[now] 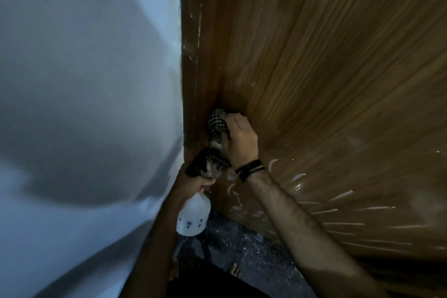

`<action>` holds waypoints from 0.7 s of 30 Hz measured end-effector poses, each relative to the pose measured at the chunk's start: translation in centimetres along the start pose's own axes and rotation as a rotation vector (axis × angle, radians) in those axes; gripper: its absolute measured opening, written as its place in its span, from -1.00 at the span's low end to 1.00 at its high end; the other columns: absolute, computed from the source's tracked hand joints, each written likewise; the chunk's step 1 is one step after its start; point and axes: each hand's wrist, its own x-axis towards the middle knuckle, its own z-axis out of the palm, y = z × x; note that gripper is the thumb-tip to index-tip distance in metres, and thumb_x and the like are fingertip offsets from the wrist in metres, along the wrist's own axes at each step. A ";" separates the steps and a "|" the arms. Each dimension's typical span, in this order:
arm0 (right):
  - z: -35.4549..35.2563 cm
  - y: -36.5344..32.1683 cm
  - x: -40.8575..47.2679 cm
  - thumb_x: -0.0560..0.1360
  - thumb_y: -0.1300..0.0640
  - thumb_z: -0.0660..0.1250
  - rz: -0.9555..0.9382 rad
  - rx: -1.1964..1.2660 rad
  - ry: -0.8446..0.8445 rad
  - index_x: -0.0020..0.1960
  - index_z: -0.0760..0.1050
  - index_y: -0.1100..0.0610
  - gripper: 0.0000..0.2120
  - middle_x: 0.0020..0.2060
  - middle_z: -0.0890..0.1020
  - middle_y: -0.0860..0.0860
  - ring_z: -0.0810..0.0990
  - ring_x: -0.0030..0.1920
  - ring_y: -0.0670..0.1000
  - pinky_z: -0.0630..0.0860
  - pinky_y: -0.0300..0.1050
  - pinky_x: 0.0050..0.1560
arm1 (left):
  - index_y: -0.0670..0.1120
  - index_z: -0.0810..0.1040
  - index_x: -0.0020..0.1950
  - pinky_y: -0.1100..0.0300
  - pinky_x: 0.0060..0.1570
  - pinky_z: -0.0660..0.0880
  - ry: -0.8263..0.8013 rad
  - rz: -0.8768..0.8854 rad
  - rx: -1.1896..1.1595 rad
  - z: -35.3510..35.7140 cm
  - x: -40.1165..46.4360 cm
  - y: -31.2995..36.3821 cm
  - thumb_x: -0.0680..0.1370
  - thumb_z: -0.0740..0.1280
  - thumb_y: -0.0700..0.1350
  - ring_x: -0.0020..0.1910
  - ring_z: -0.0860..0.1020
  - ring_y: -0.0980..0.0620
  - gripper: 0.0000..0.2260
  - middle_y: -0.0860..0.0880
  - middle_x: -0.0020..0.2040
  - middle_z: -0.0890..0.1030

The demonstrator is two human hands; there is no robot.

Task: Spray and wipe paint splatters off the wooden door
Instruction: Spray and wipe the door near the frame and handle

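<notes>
The brown wooden door (326, 80) fills the right half of the head view, with white paint splatters (300, 178) streaked across its lower part. My right hand (239, 138) grips a black-and-white checked cloth (216, 120) and presses it into the corner where the door meets the wooden frame (193, 80). Just below it, my left hand (193, 181) holds a white translucent spray bottle (193, 215) by its dark trigger head (200, 163); the bottle hangs down. The nozzle is blurred and partly hidden behind my right wrist.
A pale blue-white wall (84, 80) with broad shadows takes up the left half. Dark speckled floor (237, 244) shows below the door, with my bare toes (234, 270) at the bottom. A black band (249, 168) circles my right wrist.
</notes>
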 end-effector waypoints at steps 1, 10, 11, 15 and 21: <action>0.1 0.0 -0.4 0.39 0.38 0.43 0.013 0.024 -0.042 0.21 0.56 0.23 -0.60 0.06 0.59 0.13 0.56 0.03 0.12 0.61 0.07 -0.02 | -0.05 0.52 -0.19 0.23 -0.46 0.43 -0.009 0.002 0.023 0.2 0.1 0.1 0.45 0.46 -0.44 -0.50 0.46 0.09 -0.70 -0.09 -0.30 0.55; -4.4 3.0 -11.5 0.56 0.06 0.42 0.586 0.269 0.378 0.16 0.50 0.10 -0.77 0.05 0.57 -0.03 0.54 0.08 -0.05 0.45 -0.21 0.16 | -0.08 0.44 -0.15 0.23 -0.43 0.38 -0.307 0.048 0.169 3.2 0.6 -1.5 0.53 0.40 -0.41 -0.50 0.40 0.17 -0.73 -0.05 -0.24 0.48; -4.7 3.7 -13.0 0.58 -0.02 0.37 0.735 0.288 0.392 0.19 0.45 0.05 -0.74 0.07 0.56 -0.03 0.54 0.10 -0.01 0.47 -0.13 0.16 | -0.07 0.45 -0.17 0.21 -0.39 0.41 -0.331 0.078 0.198 3.9 0.4 -1.7 0.53 0.42 -0.39 -0.48 0.42 0.14 -0.74 -0.02 -0.27 0.49; -4.9 5.6 -17.5 0.60 -0.03 0.31 1.230 0.454 0.394 0.21 0.36 0.14 -0.69 0.05 0.53 0.06 0.50 0.09 0.09 0.36 -0.21 -0.03 | 0.04 0.50 -0.29 0.06 -0.14 0.47 -0.341 0.105 0.210 6.6 0.0 -2.9 0.40 0.51 -0.23 -0.29 0.49 -0.10 -0.75 -0.10 -0.30 0.50; -5.5 5.2 -19.9 0.62 0.08 0.31 1.622 0.915 0.600 0.13 0.50 0.19 -0.82 -0.08 0.63 0.07 0.58 -0.07 0.09 0.56 -0.27 -0.26 | -0.17 0.42 -0.24 0.19 -0.46 0.35 -0.343 0.077 0.316 9.3 -1.4 -2.8 0.49 0.46 -0.36 -0.57 0.33 -0.01 -0.75 -0.16 -0.39 0.39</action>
